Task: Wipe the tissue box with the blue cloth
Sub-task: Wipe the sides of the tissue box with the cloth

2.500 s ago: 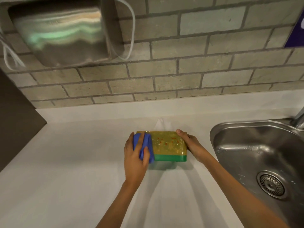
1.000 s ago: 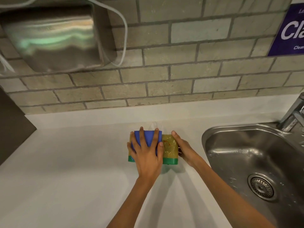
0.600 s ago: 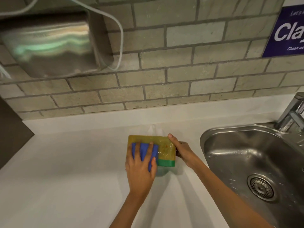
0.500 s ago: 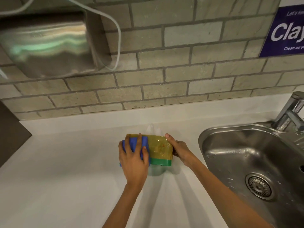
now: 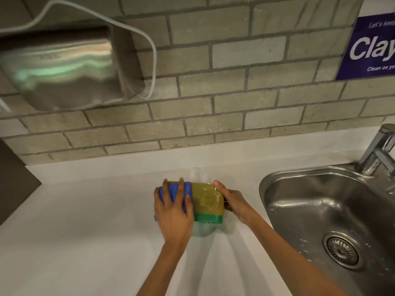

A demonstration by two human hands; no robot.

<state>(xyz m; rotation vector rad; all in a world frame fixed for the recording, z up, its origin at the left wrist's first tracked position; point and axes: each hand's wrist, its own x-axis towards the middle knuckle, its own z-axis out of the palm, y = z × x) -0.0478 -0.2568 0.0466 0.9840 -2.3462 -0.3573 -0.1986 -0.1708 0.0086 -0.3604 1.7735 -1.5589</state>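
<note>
The yellow-and-green tissue box (image 5: pixel 208 205) sits on the white counter (image 5: pixel 85 231), left of the steel sink (image 5: pixel 333 210), before the brick wall (image 5: pixel 213 92), under the folded blue cloth (image 5: pixel 174 192).

Steel sink (image 5: pixel 320 210) with tap (image 5: pixel 378 150), wall dispenser (image 5: pixel 62 71), purple sign (image 5: pixel 372 48)

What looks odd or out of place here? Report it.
Nothing stands out. The left hand presses the cloth on the tissue box, the right hand steadies it, and droplets in the sink look ordinary.

Glossy plastic-wrapped tissue box (image 5: pixel 208 199), soft blue cloth (image 5: pixel 175 192), matt white counter (image 5: pixel 85 231), shiny steel sink (image 5: pixel 320 206).
</note>
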